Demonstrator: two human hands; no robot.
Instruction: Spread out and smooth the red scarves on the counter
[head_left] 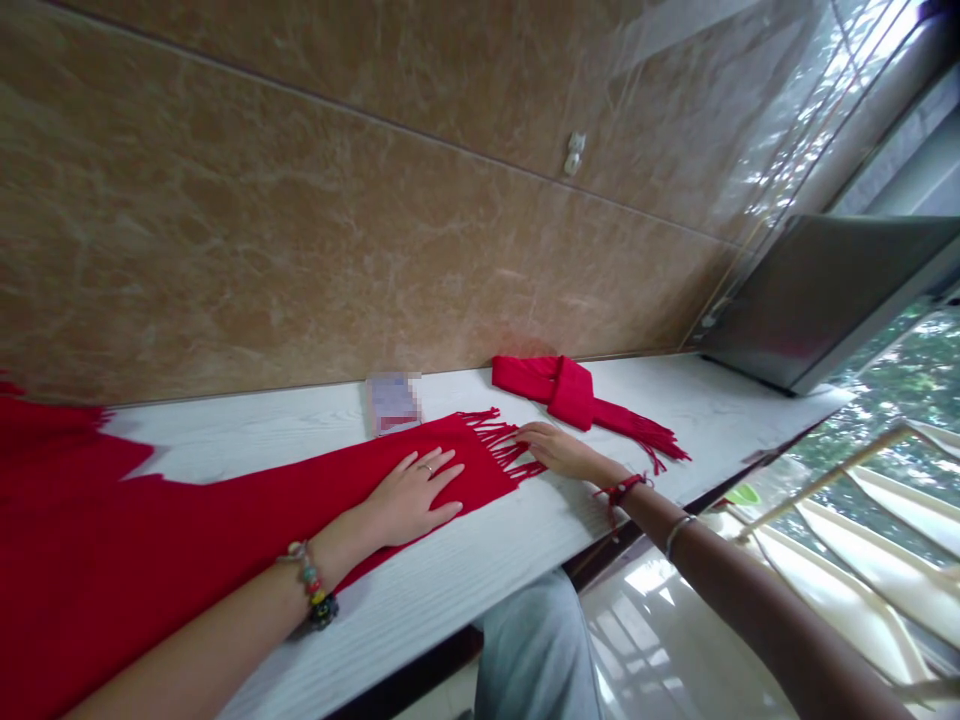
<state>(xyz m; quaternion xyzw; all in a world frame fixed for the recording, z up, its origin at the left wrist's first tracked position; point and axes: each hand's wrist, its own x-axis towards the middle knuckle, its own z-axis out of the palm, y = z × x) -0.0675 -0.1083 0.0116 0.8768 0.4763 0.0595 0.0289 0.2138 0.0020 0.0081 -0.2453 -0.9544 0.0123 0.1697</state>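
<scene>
A long red scarf [262, 500] lies spread over the white table, its fringed end toward the middle. My left hand [412, 495] rests flat on the cloth near that end, fingers spread, a ring on one finger. At the fringe is my right hand [555, 450], palm down, its fingertips touching the strands; whether they pinch any is too small to tell. Behind my right hand, a second red scarf [571, 392] lies folded into a loop, with its fringe pointing right.
Against the brown marbled wall [300, 230], a blurred flat packet [394, 402] lies on the white table [465, 575]. A dark grey appliance [825, 300] stands at the far right end. Below the table's front edge are my knee and a pale rack [847, 540].
</scene>
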